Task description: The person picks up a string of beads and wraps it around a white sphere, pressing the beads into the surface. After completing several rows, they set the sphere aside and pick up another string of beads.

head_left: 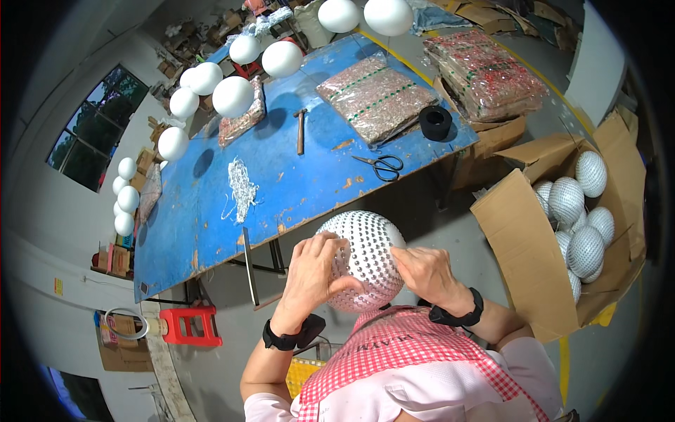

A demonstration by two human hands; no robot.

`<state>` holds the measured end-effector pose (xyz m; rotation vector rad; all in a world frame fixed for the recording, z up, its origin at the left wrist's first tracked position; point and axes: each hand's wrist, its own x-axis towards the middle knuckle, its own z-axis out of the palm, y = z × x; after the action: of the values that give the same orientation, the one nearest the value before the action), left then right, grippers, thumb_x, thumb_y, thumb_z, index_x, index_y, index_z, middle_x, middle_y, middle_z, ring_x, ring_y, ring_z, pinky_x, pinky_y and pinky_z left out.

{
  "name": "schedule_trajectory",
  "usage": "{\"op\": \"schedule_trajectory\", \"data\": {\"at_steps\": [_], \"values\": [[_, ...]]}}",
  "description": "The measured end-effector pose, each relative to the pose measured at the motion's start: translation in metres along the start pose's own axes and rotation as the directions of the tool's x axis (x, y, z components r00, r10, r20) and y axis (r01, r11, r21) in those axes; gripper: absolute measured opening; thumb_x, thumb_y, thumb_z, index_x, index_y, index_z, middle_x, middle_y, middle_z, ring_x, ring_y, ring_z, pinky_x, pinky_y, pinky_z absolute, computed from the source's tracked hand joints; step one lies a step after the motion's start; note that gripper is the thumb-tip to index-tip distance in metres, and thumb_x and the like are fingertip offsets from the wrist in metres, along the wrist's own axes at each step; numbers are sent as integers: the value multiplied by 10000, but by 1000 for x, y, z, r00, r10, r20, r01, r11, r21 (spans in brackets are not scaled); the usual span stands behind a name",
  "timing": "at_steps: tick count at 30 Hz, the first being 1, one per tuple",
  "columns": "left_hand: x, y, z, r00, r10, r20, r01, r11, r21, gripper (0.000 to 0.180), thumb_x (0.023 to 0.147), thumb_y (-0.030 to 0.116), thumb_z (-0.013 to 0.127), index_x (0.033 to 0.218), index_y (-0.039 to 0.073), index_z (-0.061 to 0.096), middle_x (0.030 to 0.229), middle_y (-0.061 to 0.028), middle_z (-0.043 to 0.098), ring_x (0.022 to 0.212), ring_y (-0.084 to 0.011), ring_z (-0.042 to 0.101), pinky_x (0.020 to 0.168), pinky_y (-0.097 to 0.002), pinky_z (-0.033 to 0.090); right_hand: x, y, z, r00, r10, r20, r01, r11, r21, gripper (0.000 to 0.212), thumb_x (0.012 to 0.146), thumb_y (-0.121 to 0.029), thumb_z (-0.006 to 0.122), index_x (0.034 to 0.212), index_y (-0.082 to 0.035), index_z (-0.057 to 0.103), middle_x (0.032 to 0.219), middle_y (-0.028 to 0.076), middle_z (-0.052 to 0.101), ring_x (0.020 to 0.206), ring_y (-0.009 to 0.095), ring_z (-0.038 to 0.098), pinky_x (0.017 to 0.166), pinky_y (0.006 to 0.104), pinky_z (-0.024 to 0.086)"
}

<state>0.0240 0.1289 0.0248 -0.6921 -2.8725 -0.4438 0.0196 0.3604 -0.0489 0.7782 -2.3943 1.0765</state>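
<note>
A white ball (371, 246) covered in rows of small silver beads is in front of my body, just off the table's near edge. My left hand (308, 278) cups its left side, with the thumb low and the fingers bent over the upper part. On the right side of the ball, my right hand (427, 276) is closed, its thumb and fingertips pressed against the surface. Whatever those fingers may pinch is too small to make out. Beads cover most of the visible ball; its underside is hidden by my hands and the checked apron (383, 342).
On the blue table (295, 204) lie scissors (383, 167), black tape (435, 122), a hammer (301, 132), white strands (241, 190) and a bagged bundle (376, 98). White balls (233, 97) stand along its far side. Right, a carton (524, 246) holds beaded balls. A red stool (193, 325) stands left.
</note>
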Motion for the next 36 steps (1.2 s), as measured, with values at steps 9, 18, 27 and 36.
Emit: {"op": "schedule_trajectory", "data": {"at_steps": [9, 18, 27, 36], "values": [[-4, 0, 7, 1000, -28, 1, 28, 999, 44, 839, 593, 582, 761, 1206, 57, 531, 1206, -133, 542, 1151, -328, 508, 958, -441, 387, -1, -6, 1, 991, 132, -13, -132, 991, 9, 138, 833, -69, 582, 939, -8, 645, 635, 159, 611, 564, 301, 631, 476, 396, 468], [-8, 2, 5, 1000, -17, -15, 18, 996, 88, 823, 623, 585, 747, 1223, 66, 530, 1221, -122, 539, 1139, -311, 505, 929, -427, 396, 11, -5, -10, 902, 397, 169, -431, 845, 318, 195, 861, -121, 571, 983, -17, 682, 751, 205, 655, 688, 344, 673, 602, 401, 521], [-7, 2, 4, 999, -42, 3, 41, 998, 56, 824, 628, 515, 787, 1254, 54, 511, 1291, -137, 520, 1128, -322, 506, 930, -426, 404, 7, 1, -4, 926, 337, 171, -376, 863, 337, 208, 852, -132, 588, 1002, -32, 694, 745, 196, 655, 669, 342, 666, 599, 388, 522], [-4, -4, 4, 992, -105, -76, 100, 993, -68, 524, 675, 351, 807, 1074, 55, 637, 1104, -148, 575, 1035, -316, 546, 854, -392, 465, 5, -5, -2, 971, 232, 50, -237, 958, 162, 150, 806, -86, 647, 932, -32, 707, 751, 177, 658, 650, 311, 665, 546, 354, 505]]}}
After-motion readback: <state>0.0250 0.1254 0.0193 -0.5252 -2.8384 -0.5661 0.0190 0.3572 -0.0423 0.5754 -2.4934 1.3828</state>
